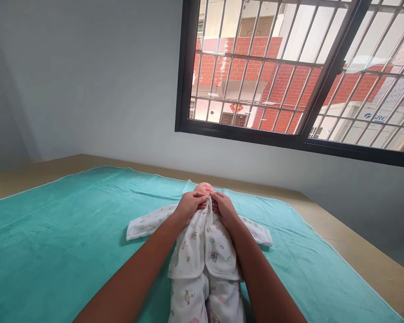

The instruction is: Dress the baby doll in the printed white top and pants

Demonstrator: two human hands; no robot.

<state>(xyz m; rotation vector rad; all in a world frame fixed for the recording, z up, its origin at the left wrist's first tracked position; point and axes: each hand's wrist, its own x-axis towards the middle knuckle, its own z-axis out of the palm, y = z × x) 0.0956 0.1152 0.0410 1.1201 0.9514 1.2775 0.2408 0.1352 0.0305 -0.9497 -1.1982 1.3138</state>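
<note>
A baby doll (204,187) lies on its back, dressed in a white printed baby jacket (191,246) and matching printed trousers (188,298). Its head points away from me, toward the wall. At the jacket's neckline, my left hand (191,204) pinches the left front edge, and my right hand (223,205) pinches the right front edge. The two edges meet just below the doll's chin, while lower down the front panels part slightly. Both sleeves stretch out sideways, the left sleeve (150,222) and the right sleeve (258,231). My fingers hide the collar and any fastener there.
A turquoise blanket (74,233) with some creases lies under the doll. It covers most of a tan surface (366,264), which shows along the far and right sides. Behind stands a grey wall (104,80) with a barred, dark-framed window (242,135).
</note>
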